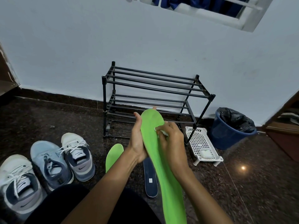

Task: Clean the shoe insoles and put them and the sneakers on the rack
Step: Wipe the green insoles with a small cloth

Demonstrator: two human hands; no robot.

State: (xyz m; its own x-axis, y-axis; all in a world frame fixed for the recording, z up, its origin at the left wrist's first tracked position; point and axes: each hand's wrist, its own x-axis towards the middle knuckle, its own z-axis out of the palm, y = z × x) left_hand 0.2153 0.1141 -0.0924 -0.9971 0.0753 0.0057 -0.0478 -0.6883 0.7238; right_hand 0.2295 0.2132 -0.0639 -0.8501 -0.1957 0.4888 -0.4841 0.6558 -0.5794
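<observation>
In the middle of the scene, the fingers (166, 126) of the right hand (173, 141) pinch a white wipe (163, 133) against the green insole (152, 123). The left hand (137, 143) grips this insole by its left edge, raised before the rack (155, 88). Long strokes along the insole, with firm support behind, should clean it best. Another green insole (113, 156), a dark insole (150, 178) and the sneakers (50, 160) wait on the floor.

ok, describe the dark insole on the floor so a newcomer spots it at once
Find the black shoe rack against the wall; on the floor before it lie two insoles. The navy insole is the right-hand one, partly behind the held green insole. Unlike its green neighbour, it is dark with a small white label.
</observation>
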